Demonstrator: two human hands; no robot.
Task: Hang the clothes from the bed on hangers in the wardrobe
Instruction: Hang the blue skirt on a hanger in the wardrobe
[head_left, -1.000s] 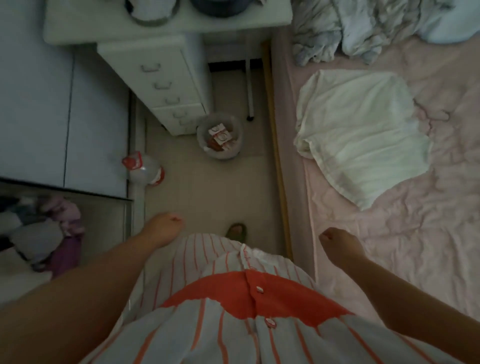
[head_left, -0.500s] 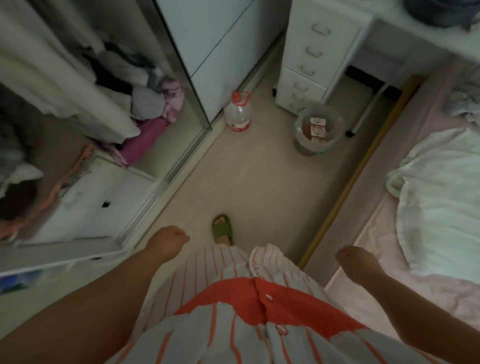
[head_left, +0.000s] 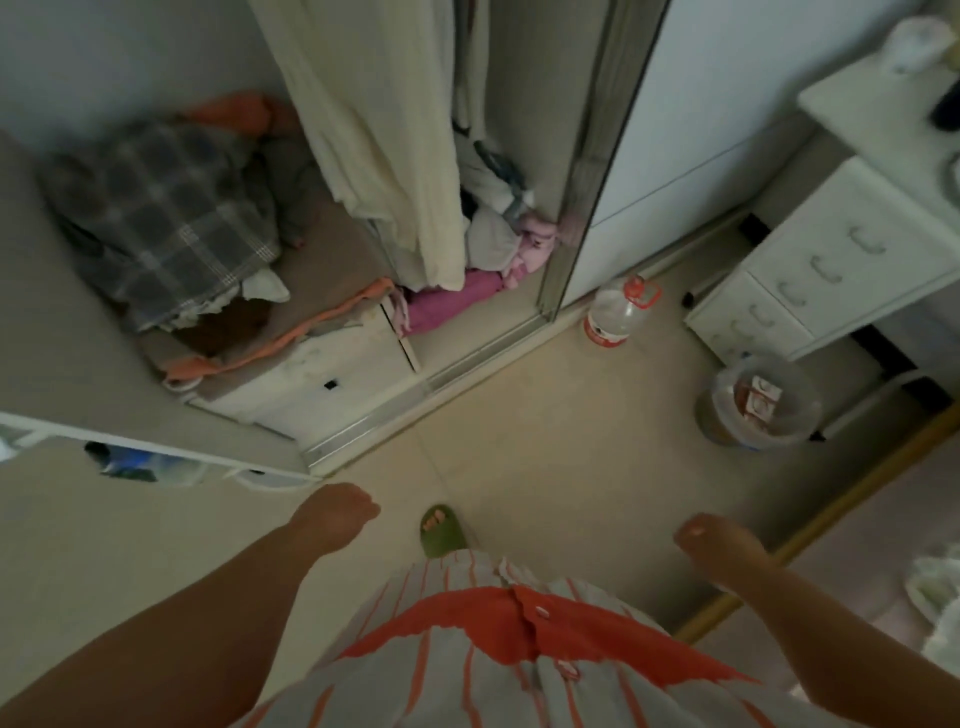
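Bedroom view is turning from bed (head_left: 862, 561) to open wardrobe (head_left: 524, 130), now beyond the left hand (head_left: 337, 512); it and the right hand (head_left: 719, 540) are hanging loosely curled, empty, likely seeking a hanger.

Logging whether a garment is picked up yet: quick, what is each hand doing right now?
Left hand: open, loosely curled, holding nothing.
Right hand: open, loosely curled, holding nothing.

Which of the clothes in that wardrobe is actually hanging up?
The long cream garment: it drops straight down from above. The grey checked garment to its left and the pink clothes by its lower end lie crumpled in piles.
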